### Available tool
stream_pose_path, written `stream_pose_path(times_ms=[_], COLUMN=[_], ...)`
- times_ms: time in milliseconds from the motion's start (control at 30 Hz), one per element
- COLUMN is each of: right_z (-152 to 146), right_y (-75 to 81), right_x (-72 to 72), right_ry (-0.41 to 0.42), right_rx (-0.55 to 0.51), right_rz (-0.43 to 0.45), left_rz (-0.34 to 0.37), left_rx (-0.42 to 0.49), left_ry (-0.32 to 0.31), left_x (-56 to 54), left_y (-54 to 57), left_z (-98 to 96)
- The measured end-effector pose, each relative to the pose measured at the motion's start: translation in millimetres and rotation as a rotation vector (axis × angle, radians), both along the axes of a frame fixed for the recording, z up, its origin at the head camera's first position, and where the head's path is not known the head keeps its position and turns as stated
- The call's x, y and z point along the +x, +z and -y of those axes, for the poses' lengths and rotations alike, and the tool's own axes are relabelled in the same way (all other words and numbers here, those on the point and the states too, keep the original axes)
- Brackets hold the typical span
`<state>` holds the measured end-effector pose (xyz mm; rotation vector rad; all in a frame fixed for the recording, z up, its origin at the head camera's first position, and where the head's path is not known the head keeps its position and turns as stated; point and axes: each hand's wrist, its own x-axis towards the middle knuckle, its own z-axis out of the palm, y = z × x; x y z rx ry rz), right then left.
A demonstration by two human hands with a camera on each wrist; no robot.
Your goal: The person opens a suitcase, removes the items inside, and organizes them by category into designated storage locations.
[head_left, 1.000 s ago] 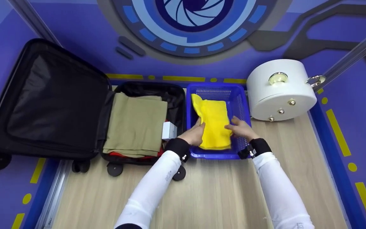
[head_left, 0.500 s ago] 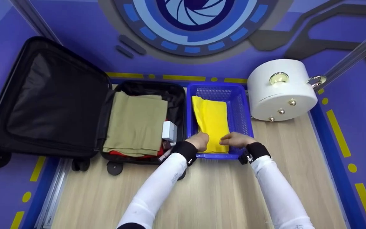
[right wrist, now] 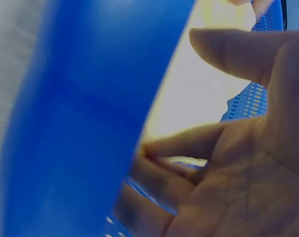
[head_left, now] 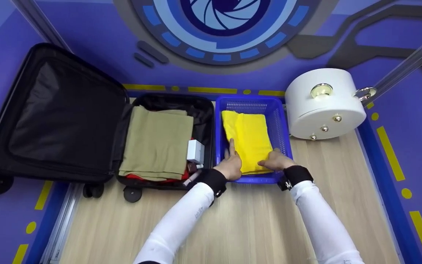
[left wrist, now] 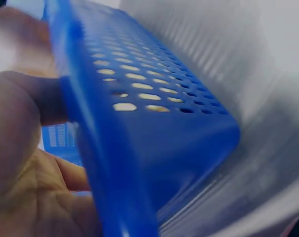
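A folded yellow cloth (head_left: 250, 137) lies in the blue plastic basket (head_left: 277, 121), its left side rumpled. My left hand (head_left: 230, 163) reaches over the basket's front left corner, index finger extended along the cloth's left edge. In the left wrist view, its thumb and palm show behind the blue basket wall (left wrist: 164, 148). At the cloth's front right corner, my right hand (head_left: 276, 160) pinches the edge, thumb on top. The right wrist view shows this right hand (right wrist: 238, 168) with its fingers bent at the cloth (right wrist: 189, 94), which looks washed out; some fingertips are hidden.
Left of the basket lies an open black suitcase (head_left: 203, 121) holding folded khaki fabric (head_left: 159, 143), red fabric (head_left: 137, 178), a white box (head_left: 195, 151) and small items. A white rounded case (head_left: 324, 102) with gold knobs stands right. A blue wall (head_left: 203, 77) rises behind.
Both hands have moved toward the basket's front. The cloth has settled onto the basket floor, and its right side has shifted rightward in the last half second. The left index finger has extended.
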<state>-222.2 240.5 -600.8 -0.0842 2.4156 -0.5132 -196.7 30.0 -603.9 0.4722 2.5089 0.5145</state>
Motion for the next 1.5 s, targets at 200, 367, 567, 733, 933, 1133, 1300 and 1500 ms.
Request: stream_pose_path(times_ms=[200,367,567,733,933,1133,1300,1500], right_z=[4,5,8,28,75,147,202,235], right_y=[1.0,0.8,8.3,22.2,37.2,35.3,22.7,-3.6], right_x=[2.8,4.4,1.2,-2.6,0.5,11.4,25.2,36.7], right_ry=[0.074,0.108,-0.013,-0.130,-0.297,-0.429,-0.419,-0.374], right_rx=[-0.018,-0.045,-0.163,-0.354,-0.648,-0.970,-1.040,-0.973], right_rz=[-0.021,0.011,-0.134,-0.300,-0.393,-0.348,-0.195,0.003], left_rz=[-0.078,-0.107,-0.144,-0.269,-0.432,-0.389,-0.258,-0.185], left_rx=[-0.102,-0.043,0.118,0.373,0.560,0.451,0.316,0.230], left_ry=[-0.112,-0.178,-0.147,-0.003,0.292,0.613,0.768,0.790], left_x=[2.3,4.5,4.4,-0.3,-5.5,-4.2,2.6,8.1], left_y=[-0.6,0.9,13.5,27.2,32.0,31.7,19.5,2.5], left_z=[1.9,7.9,29.3,74.0,148.1,223.9,269.3,286.9])
